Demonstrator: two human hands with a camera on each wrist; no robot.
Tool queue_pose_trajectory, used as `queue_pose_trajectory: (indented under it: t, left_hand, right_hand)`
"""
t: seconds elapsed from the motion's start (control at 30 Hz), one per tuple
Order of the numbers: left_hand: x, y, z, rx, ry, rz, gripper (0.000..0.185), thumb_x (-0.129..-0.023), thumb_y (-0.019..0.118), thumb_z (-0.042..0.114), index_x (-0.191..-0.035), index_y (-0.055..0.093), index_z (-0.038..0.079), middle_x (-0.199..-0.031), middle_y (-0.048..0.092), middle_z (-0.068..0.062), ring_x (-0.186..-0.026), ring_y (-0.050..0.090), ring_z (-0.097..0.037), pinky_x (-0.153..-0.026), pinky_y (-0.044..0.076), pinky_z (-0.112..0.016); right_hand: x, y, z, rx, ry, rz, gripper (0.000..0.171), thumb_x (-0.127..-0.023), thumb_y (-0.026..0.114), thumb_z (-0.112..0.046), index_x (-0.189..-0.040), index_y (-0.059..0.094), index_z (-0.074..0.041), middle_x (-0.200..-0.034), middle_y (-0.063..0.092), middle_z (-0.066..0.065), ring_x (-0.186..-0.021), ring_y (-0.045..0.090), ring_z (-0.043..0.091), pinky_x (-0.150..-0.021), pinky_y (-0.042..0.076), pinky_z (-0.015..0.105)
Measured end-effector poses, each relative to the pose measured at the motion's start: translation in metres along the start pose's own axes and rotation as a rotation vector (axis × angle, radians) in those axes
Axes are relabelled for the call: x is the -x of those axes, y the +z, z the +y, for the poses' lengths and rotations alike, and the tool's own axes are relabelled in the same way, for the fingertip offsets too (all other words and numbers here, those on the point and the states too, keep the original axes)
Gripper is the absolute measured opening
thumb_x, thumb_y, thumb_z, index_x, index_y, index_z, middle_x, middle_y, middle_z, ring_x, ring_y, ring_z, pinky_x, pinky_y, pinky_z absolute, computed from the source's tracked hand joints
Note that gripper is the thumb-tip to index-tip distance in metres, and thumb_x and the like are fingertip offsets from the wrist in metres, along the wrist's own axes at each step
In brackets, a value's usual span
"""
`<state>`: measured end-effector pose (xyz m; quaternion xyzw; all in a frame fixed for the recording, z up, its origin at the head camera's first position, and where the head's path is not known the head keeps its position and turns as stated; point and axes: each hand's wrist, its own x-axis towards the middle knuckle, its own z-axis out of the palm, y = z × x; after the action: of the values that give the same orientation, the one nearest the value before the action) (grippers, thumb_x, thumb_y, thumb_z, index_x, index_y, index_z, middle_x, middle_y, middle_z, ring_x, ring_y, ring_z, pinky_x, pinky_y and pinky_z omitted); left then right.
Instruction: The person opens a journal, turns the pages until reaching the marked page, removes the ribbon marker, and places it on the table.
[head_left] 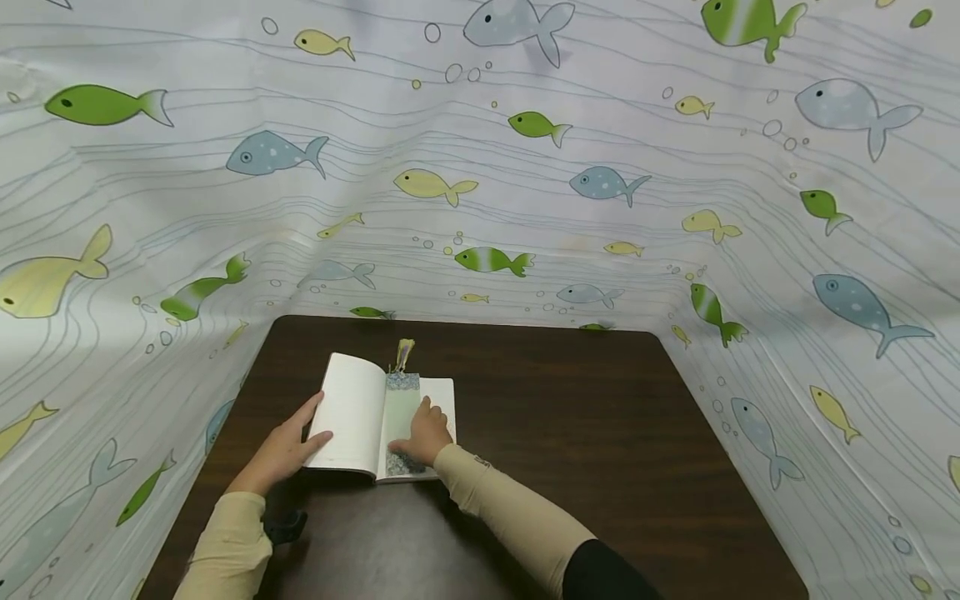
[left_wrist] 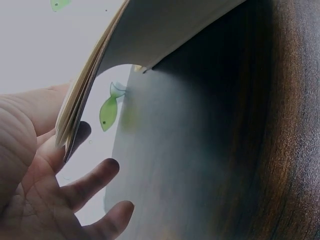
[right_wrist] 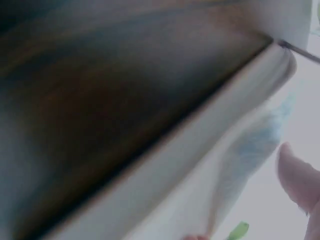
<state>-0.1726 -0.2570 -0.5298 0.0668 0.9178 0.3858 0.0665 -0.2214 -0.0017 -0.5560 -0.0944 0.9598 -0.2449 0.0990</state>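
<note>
An open book with plain white pages and a thin pale cover (head_left: 352,412) lies on the dark brown wooden table, at its near left part. Its left half is lifted and curves upward; the right half lies flat. A long pale green paper bookmark with blue patterned ends (head_left: 400,417) lies lengthwise on the right page, just beside the spine, with a yellowish tassel sticking out past the far edge of the book. In the left wrist view the raised left pages fan slightly above the table, their edges cream-coloured (left_wrist: 85,95). The right wrist view shows the book's edge only as a blur.
</note>
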Motion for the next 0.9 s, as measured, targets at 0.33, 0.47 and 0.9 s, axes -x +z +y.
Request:
queue_pose_trajectory:
  t: [0.33,0.47,0.9]
  left_hand:
    - [0.001,-0.002,0.001,-0.01,-0.004,-0.003,0.082,-0.102,0.063,0.028,-0.159,0.015,-0.003,-0.157,0.022,-0.038,-0.139,0.03,-0.061,-0.107,0.03,-0.073]
    - [0.001,-0.004,0.003,-0.01,-0.008,-0.009,0.081,-0.102,0.063,0.028,-0.16,0.014,-0.002,-0.157,0.022,-0.039,-0.138,0.03,-0.061,-0.105,0.031,-0.074]
    - [-0.002,-0.005,-0.004,-0.001,-0.006,-0.017,0.079,-0.102,0.063,0.025,-0.16,0.016,-0.001,-0.157,0.025,-0.037,-0.138,0.033,-0.06,-0.104,0.034,-0.073]
  right_hand:
    - [-0.008,-0.012,0.004,-0.296,-0.044,-0.002,0.09,-0.083,0.082,-0.001,-0.158,0.031,-0.004,-0.137,0.043,0.034,-0.11,0.06,0.04,-0.084,0.055,0.043]
    - [-0.013,-0.046,0.051,-0.265,-0.163,0.0,0.065,-0.086,0.078,0.003,-0.146,0.052,0.0,-0.142,0.056,0.025,-0.129,0.055,0.041,-0.104,0.048,0.048]
    - [0.009,-0.178,0.307,-0.02,0.142,0.106,0.052,-0.09,0.073,0.002,-0.138,0.054,0.008,-0.141,0.048,0.038,-0.128,0.045,0.057,-0.099,0.043,0.065]
